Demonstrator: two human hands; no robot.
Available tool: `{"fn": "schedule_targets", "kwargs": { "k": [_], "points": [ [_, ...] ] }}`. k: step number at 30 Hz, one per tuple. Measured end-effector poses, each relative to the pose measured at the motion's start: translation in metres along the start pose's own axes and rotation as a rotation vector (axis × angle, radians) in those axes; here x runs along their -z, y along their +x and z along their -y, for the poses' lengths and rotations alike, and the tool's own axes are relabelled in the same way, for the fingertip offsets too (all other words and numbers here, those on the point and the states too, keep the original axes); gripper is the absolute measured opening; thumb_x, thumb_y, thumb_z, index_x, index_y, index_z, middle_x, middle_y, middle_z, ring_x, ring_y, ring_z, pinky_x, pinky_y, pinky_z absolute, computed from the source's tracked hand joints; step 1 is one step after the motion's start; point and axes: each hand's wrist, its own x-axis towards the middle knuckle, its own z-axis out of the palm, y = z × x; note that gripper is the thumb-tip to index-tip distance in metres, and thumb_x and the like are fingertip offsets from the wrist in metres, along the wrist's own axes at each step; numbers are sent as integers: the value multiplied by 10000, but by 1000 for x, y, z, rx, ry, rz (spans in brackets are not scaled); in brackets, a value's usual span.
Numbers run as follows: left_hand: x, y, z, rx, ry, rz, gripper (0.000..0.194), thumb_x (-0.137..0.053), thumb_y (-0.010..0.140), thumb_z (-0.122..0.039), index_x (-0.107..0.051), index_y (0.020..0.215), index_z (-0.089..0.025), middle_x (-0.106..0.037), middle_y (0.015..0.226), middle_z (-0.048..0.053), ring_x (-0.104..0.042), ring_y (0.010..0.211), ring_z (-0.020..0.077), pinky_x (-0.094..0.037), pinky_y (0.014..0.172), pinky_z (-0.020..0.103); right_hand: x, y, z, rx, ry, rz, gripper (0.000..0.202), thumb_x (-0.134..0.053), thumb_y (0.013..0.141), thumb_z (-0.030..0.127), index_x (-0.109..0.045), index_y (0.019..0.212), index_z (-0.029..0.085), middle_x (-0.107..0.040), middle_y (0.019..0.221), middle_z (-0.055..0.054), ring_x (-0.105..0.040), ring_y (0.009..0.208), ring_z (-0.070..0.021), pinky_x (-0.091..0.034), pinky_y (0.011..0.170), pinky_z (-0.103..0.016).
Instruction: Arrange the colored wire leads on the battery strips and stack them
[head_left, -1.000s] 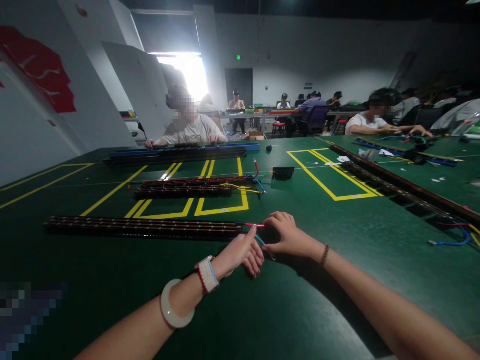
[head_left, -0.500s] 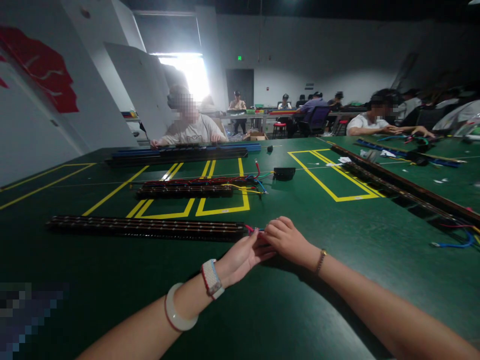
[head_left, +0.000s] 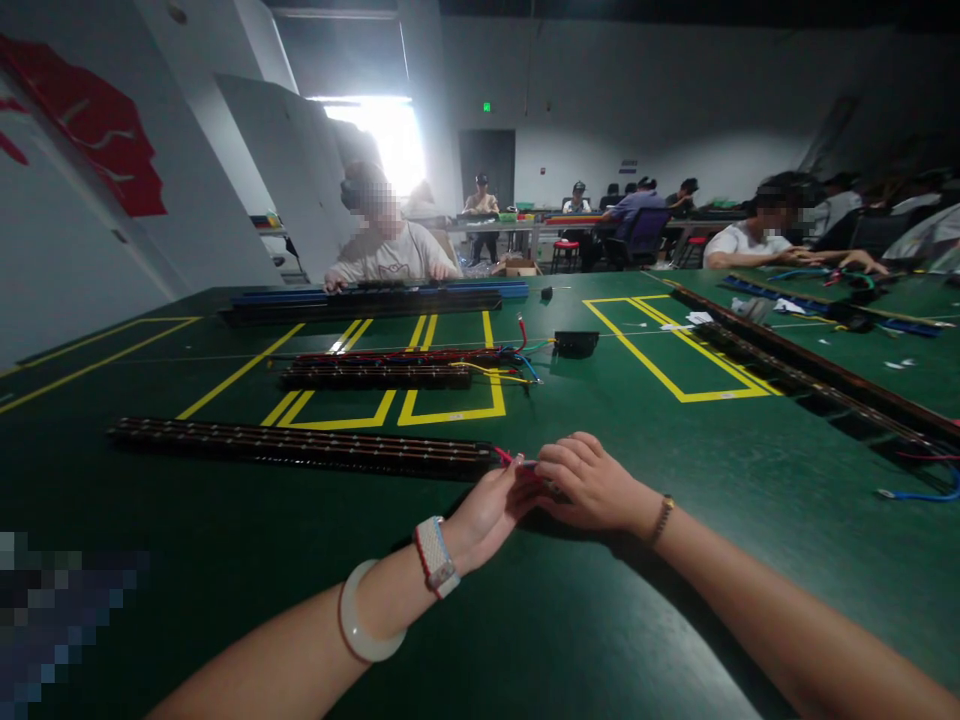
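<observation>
A long dark strip assembly (head_left: pixel 300 446) with several rows of small bright spots lies across the green table. Red wire (head_left: pixel 504 456) comes out of its right end. At that end my left hand (head_left: pixel 491 510) is closed on the wires, its thumb and fingers pressed together. My right hand (head_left: pixel 589 482) meets it from the right, fingers curled around the same wires, whose far ends the fingers hide. Behind lies a shorter dark bundle (head_left: pixel 375 374) with red, yellow and blue wires, and a black half-round piece (head_left: pixel 576 344) beside it.
Yellow tape (head_left: pixel 450 417) marks rectangles on the green table (head_left: pixel 450 640). Long dark rails (head_left: pixel 817 375) lie at the right. Blue and black bars (head_left: pixel 375 300) lie at the back, before a seated person (head_left: pixel 394 250). Another person (head_left: pixel 739 242) works at the back right.
The view has shifted slightly, moving the table items a little. My right hand's fingers have curled further around the wires, and my left hand's fingers look more closed.
</observation>
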Motion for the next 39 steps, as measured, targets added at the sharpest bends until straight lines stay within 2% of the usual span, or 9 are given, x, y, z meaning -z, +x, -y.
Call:
{"fn": "schedule_targets", "kwargs": {
  "k": [2, 6, 10, 16, 22, 28, 33, 36, 39],
  "points": [
    [-2, -1, 0, -8, 32, -5, 179, -552, 868, -268, -614, 798, -116, -665, 818, 64, -622, 793, 149, -450, 871, 337, 6, 3, 1, -46, 12, 27, 306, -467, 874, 441, -599, 989, 190, -605, 984, -89, -476, 917, -216, -284, 887, -373],
    [-4, -2, 0, -57, 75, 17, 206, -560, 863, -289, -583, 753, -117, -648, 765, 54, -612, 761, 145, -455, 863, 351, 13, 12, 3, -112, 48, 130, 285, -426, 906, 375, -595, 770, 190, -570, 716, -50, -440, 710, -169, -269, 753, -343],
    [-5, -1, 2, -85, 100, 10, 231, -578, 849, -324, -572, 750, -116, -638, 743, 47, -609, 728, 143, -465, 850, 371, 17, 17, 6, -175, 152, 160, 353, -378, 931, 336, -553, 662, 188, -538, 613, -21, -408, 649, -145, -245, 696, -323],
    [-6, -2, 1, -62, 163, 11, 379, -526, 852, -455, -605, 808, -87, -652, 773, 90, -623, 750, 168, -473, 827, 370, 12, 17, 2, -335, 309, 184, 409, -355, 949, 366, -495, 614, 178, -527, 602, -5, -449, 655, -134, -258, 673, -291],
    [-5, -5, 0, -60, 247, -23, 363, -541, 838, -465, -596, 801, -108, -638, 729, 69, -617, 700, 162, -485, 735, 324, 0, 10, -17, -430, 360, 214, 420, -366, 948, 420, -525, 641, 182, -546, 612, -2, -472, 637, -135, -274, 650, -275],
    [-4, -7, 1, -62, 253, -42, 334, -530, 850, -429, -582, 747, -117, -612, 647, 49, -590, 604, 156, -475, 633, 300, -13, 11, -30, -441, 237, 179, 424, -420, 923, 449, -543, 620, 180, -562, 604, -16, -470, 629, -145, -257, 633, -275],
    [-6, -9, -1, -36, 302, -68, 334, -510, 860, -432, -553, 711, -136, -573, 605, 20, -553, 558, 131, -449, 579, 265, -26, 15, -38, -440, 231, 193, 446, -415, 926, 456, -565, 617, 172, -575, 617, -26, -480, 626, -137, -261, 627, -267],
    [-8, -9, -2, -26, 303, -69, 307, -482, 882, -394, -554, 740, -131, -585, 637, 32, -568, 583, 132, -463, 597, 266, -32, 13, -38, -445, 232, 204, 437, -413, 931, 447, -566, 629, 170, -577, 618, -21, -480, 614, -131, -262, 625, -262],
    [-10, -9, -6, 5, 319, -57, 259, -473, 894, -353, -558, 802, -126, -622, 708, 65, -615, 671, 156, -494, 681, 303, -32, 9, -35, -441, 199, 189, 417, -425, 928, 443, -570, 646, 171, -589, 635, -25, -483, 626, -136, -259, 628, -267]
  ]
}}
